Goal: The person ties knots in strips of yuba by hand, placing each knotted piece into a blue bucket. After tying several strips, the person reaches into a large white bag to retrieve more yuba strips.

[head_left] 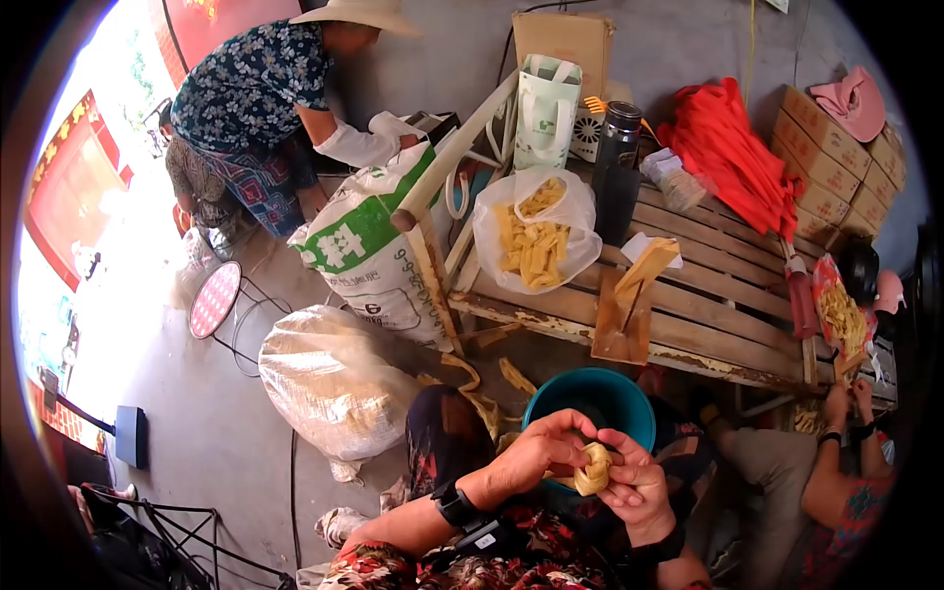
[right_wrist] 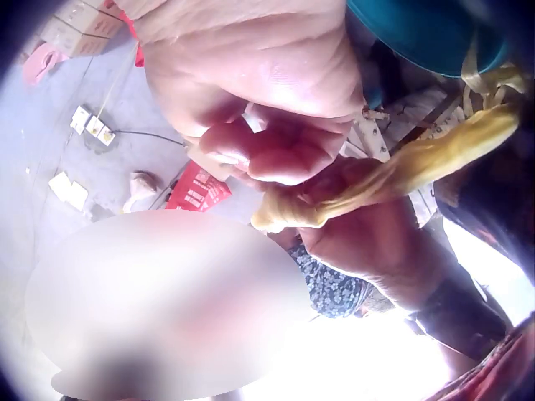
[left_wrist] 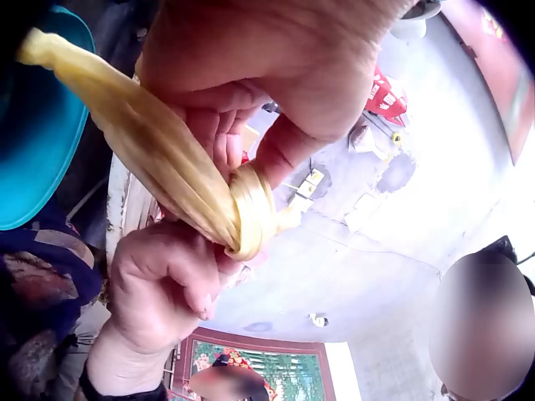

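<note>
Fingers of the left hand (head_left: 534, 455) and right hand (head_left: 637, 495) pinch a looped yellow strip (head_left: 593, 471) — apparently mid-knot — and snugging the loop seems called for next.

Right grip (right_wrist: 261, 88) on yellow strip (right_wrist: 418, 164), teal tub (right_wrist: 422, 43)

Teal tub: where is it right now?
In the head view, the teal tub is low, right of centre, partly hidden by the left hand and right hand, with the bench beyond it.
</note>
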{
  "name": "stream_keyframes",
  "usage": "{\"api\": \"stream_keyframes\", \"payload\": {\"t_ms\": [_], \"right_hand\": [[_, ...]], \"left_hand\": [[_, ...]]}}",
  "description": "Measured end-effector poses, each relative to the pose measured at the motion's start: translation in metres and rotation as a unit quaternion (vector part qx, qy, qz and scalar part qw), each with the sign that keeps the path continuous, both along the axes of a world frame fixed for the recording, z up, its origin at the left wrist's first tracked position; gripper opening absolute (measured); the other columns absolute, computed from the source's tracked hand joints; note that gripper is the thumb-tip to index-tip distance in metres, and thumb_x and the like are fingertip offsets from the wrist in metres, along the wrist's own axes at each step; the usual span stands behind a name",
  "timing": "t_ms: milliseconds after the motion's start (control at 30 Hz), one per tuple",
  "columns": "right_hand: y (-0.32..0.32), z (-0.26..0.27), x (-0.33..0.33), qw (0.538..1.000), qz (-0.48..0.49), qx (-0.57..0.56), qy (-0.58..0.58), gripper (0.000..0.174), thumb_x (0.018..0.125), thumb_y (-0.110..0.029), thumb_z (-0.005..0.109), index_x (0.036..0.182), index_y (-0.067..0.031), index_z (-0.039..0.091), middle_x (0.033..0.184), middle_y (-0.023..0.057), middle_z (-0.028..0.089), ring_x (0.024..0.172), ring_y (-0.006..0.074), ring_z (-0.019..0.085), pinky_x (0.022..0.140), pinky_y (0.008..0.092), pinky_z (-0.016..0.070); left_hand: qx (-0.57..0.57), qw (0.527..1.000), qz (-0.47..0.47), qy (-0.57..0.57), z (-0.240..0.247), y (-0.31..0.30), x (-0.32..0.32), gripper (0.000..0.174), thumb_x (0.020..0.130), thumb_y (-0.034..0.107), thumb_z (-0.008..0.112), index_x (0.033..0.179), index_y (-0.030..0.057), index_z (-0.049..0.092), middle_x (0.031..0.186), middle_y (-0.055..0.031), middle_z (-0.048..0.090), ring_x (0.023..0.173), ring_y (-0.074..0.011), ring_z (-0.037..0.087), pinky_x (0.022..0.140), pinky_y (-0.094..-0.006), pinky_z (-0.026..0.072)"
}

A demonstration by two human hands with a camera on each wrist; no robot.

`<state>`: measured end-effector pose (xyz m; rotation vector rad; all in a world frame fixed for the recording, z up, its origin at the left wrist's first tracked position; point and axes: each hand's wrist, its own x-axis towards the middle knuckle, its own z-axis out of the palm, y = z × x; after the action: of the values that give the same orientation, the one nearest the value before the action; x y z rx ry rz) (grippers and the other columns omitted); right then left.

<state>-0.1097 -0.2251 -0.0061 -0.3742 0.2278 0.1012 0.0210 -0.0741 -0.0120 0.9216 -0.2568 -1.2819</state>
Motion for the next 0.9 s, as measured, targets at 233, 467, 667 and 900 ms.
{"api": "stream_keyframes", "payload": {"t_ms": [233, 467, 667, 900], "right_hand": [[0.006, 0.019, 0.003, 0.961, -0.008, -0.273, 0.031, 0.039, 0.084, 0.005, 0.055, 0.120, -0.0022, 0.043, 0.095, 0.0110, 0.062, 0.047, 0.0044, 0.043, 0.046, 0.0176, 0.0387], [0.009, 0.026, 0.009, 0.850, -0.108, -0.512, 0.064, 0.016, 0.091, -0.017, 0.056, 0.098, -0.0024, 0.052, 0.081, 0.0011, 0.056, 0.056, 0.0032, 0.046, 0.049, 0.0176, 0.0375], [0.016, 0.040, 0.011, 0.839, 0.047, -0.536, 0.084, 0.027, 0.093, -0.028, 0.055, 0.077, -0.0065, 0.052, 0.061, -0.0042, 0.050, 0.050, 0.0019, 0.044, 0.043, 0.0189, 0.0342], [0.004, 0.046, -0.009, 0.889, 0.001, -0.457, 0.041, 0.029, 0.096, -0.027, 0.049, 0.080, -0.0032, 0.054, 0.063, -0.0022, 0.049, 0.049, 0.0032, 0.043, 0.043, 0.0170, 0.0344]], "left_hand": [[-0.039, 0.981, -0.188, 0.013, 0.013, 0.017, 0.002, 0.025, 0.090, 0.017, 0.048, 0.106, -0.0015, 0.056, 0.089, -0.0071, 0.062, 0.074, -0.0146, 0.059, 0.071, -0.0279, 0.0485], [0.057, 0.987, -0.086, -0.120, 0.033, 0.013, 0.005, 0.032, 0.089, 0.036, 0.058, 0.099, 0.0048, 0.056, 0.075, 0.0000, 0.055, 0.059, -0.0077, 0.053, 0.053, -0.0201, 0.0429], [0.079, 0.957, -0.036, -0.277, 0.027, 0.003, 0.001, 0.029, 0.087, 0.029, 0.064, 0.096, 0.0018, 0.057, 0.074, 0.0015, 0.057, 0.061, -0.0044, 0.052, 0.053, -0.0206, 0.0434], [0.092, 0.944, -0.003, -0.316, 0.039, 0.026, 0.031, 0.016, 0.082, 0.009, 0.069, 0.094, -0.0012, 0.067, 0.086, -0.0017, 0.065, 0.080, -0.0069, 0.056, 0.070, -0.0211, 0.0450]]}}
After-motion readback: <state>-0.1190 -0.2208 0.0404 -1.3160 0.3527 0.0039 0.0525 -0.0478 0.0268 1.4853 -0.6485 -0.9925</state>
